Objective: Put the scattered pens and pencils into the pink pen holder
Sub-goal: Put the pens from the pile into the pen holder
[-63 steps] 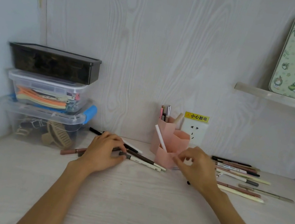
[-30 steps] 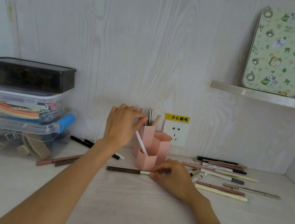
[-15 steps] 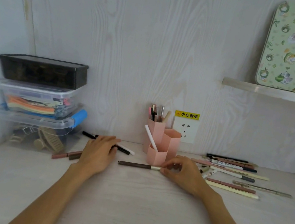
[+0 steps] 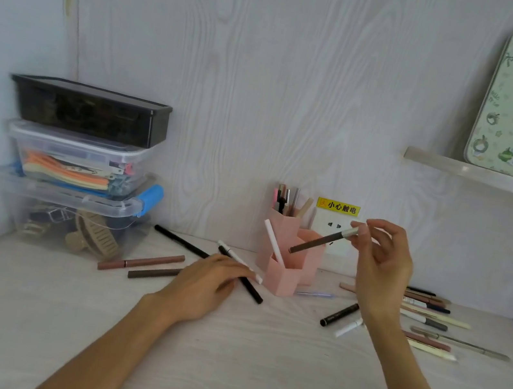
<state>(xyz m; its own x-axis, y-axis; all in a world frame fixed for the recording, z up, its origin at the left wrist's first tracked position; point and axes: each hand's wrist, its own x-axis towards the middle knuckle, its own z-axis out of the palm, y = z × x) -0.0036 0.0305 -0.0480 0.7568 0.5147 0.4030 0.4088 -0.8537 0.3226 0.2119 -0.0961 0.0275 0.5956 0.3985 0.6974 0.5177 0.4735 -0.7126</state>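
Lifted off the desk since half a second earlier, the brown pen (image 4: 323, 240) was pinched at its pale end by the right hand (image 4: 381, 262), tip angled toward the pink pen holder (image 4: 288, 260) at frame centre. The left hand (image 4: 209, 283) lay flat over a black pen (image 4: 243, 277). So slanted, the tip risked striking the rim and tipping the holder.

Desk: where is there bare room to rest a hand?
Free: the near desk between the forearms. Crowded: pens right of the pink pen holder; pens around the left hand; storage boxes at the left corner.
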